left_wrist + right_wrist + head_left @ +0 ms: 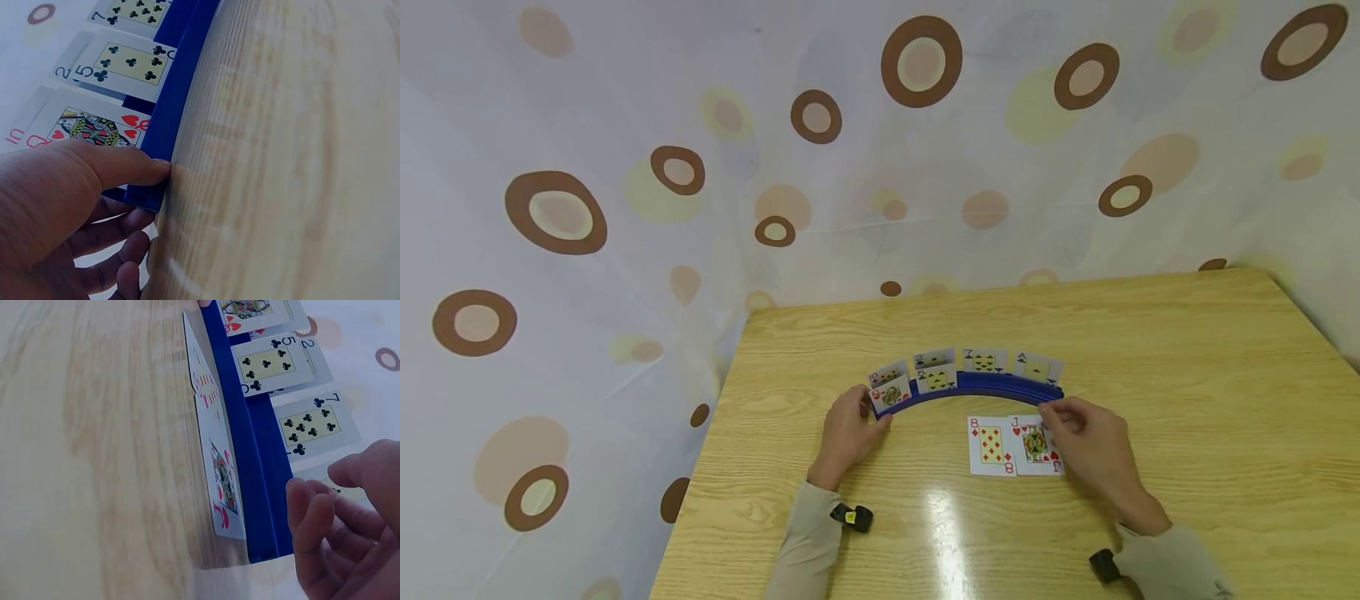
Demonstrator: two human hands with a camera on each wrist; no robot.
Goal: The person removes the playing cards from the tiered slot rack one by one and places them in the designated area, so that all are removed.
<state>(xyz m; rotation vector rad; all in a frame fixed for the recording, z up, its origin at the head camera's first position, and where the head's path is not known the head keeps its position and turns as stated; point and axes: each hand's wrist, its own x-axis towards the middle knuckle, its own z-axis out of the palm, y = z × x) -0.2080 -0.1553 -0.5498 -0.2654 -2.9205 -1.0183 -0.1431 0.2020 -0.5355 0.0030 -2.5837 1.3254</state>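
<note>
Wooden table (pixel 1180 400), slim curved blue rack (pixel 1000 386), playing cards (pixel 936 380)

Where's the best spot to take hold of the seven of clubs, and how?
Probably the free top edge of the seven of clubs, pinched front and back from above: it stands in the blue holder, its lower edge tucked in, with no card in front.

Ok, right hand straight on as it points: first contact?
Likely the blue card holder, near its right end; depth is unclear, so the right hand may already touch it.
</note>
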